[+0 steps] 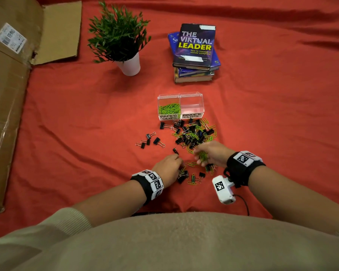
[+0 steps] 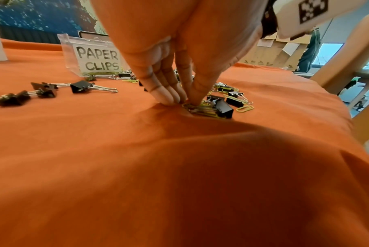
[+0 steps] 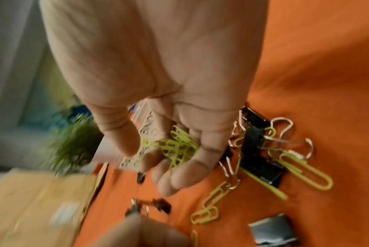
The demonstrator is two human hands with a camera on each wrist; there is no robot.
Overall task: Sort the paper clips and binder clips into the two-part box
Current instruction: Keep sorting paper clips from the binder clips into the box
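A clear two-part box (image 1: 180,106) stands on the red cloth; its left half, labelled PAPER CLIPS (image 2: 99,60), holds green paper clips, its right half looks empty. A mixed pile of green paper clips and black binder clips (image 1: 194,133) lies in front of it. My right hand (image 1: 207,153) hovers at the pile's near edge, fingers curled round a bunch of green paper clips (image 3: 177,147). My left hand (image 1: 169,167) presses down on the cloth, thumb and fingers pinching green paper clips (image 2: 200,108) beside a black binder clip (image 2: 223,108).
A few binder clips (image 1: 150,140) lie apart to the left of the pile. A potted plant (image 1: 123,42) and a stack of books (image 1: 196,53) stand beyond the box. Flattened cardboard (image 1: 10,94) covers the left side.
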